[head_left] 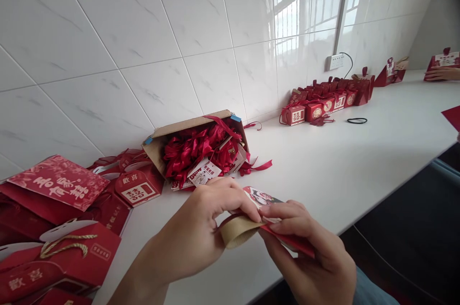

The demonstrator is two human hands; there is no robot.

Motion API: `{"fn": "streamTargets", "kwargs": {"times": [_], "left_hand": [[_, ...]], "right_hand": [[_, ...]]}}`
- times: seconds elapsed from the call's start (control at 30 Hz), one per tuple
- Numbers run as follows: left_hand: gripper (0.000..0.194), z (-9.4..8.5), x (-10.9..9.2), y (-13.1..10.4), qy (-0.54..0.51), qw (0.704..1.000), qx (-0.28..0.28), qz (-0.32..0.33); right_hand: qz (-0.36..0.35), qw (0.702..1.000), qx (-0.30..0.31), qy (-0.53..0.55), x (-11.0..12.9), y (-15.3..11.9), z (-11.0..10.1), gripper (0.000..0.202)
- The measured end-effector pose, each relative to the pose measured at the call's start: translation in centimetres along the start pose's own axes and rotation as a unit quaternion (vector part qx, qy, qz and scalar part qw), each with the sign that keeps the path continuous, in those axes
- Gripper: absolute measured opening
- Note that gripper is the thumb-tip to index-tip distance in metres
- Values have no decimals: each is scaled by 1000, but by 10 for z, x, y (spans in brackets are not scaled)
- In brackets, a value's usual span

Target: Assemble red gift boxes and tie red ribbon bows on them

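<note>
Near the front edge of the white table, both hands are closed on a small red paper box (293, 242) with a printed picture on its upper side. My left hand (212, 218) pinches a curled flap (239, 230) whose tan inner face shows. On the other side, my right hand (309, 247) holds the box body between thumb and fingers. The two hands meet at the fold. Just behind them a cardboard box (190, 126) lies tipped toward me, filled with dark red ribbons (190, 149) and printed tags (204, 172).
Red gift boxes and bags (72, 262) crowd the left side. Along the tiled wall stand rows of small red boxes (314, 111), with a black loop (357, 121) nearby. At the far right another person's hand (443, 73) touches a red box.
</note>
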State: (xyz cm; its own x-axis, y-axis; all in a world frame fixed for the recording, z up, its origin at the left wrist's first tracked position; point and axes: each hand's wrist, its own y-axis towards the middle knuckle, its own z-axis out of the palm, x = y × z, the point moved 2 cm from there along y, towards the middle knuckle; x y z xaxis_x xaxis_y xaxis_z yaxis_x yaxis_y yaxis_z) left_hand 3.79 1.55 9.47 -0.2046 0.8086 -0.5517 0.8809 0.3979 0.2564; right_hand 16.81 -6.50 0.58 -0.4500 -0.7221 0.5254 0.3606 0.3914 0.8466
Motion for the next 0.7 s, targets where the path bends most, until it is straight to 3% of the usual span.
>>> {"fn": "streamTargets", "kwargs": {"times": [0.5,0.7], "left_hand": [[15,2,-1,5,22,998,-18,48],[20,2,-2,4,29,999,-17,21]], "right_hand": [[15,999,-44,25,3,2,1,29],[65,991,-80,80,4,0,2,34]]}}
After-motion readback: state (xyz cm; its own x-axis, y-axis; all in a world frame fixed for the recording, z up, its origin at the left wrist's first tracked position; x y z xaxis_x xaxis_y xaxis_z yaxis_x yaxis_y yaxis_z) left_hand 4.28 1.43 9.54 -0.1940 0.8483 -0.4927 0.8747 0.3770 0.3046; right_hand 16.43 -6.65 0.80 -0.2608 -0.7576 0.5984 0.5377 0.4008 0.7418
